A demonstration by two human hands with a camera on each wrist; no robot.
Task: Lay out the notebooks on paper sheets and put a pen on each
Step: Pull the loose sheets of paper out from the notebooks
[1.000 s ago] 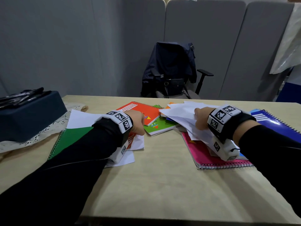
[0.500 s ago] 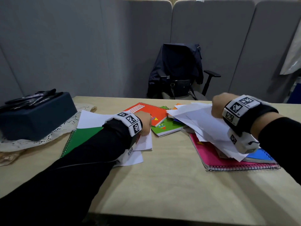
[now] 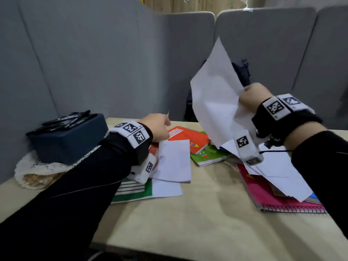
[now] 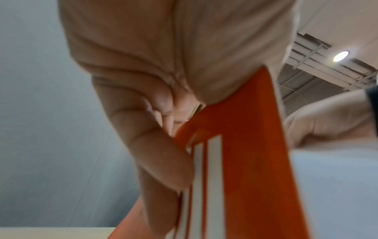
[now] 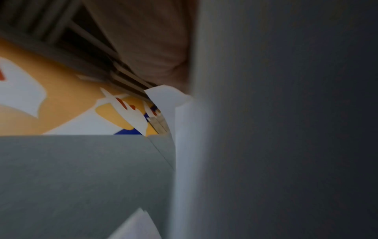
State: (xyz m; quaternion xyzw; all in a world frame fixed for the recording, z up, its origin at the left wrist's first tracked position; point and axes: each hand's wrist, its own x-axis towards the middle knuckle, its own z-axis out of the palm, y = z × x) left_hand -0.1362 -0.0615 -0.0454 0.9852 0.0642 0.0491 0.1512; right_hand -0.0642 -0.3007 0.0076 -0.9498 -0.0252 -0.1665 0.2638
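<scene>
Now the right hand [image 3: 250,98] is raised above the desk [image 3: 197,219] and its fingers are curled around the edge of a white paper sheet [image 3: 212,95], which stands nearly upright in the air and is bent where the hand grips it. Under this hand, more white sheets [image 3: 278,176] lie in a loose heap on a pink notebook [image 3: 263,194] with a spiral along its near edge; a bit of a blue cover shows at the right side of the heap. The left hand [image 3: 158,127] is over the left group of things. In the left wrist view its fingers [image 4: 163,161] are curled and pinch the edge of the orange notebook [image 4: 235,161], the thumb on one side of the cover with white stripes. In the head view an orange notebook [image 3: 190,136] lies on the desk just beyond this hand, partly on a light green notebook [image 3: 207,155]. A white sheet [image 3: 173,161] lies beside the left wrist, over another sheet and over a dark green notebook [image 3: 135,191] near the front. Several black pens [image 3: 67,119] rest on top of a dark blue box [image 3: 69,142] at the left end of the desk, and the box stands on a white lace cloth [image 3: 35,168]. Grey partition panels [image 3: 94,63] stand behind the desk. The right wrist view is dark and blurred; it shows only paper and a yellow printed cover.
</scene>
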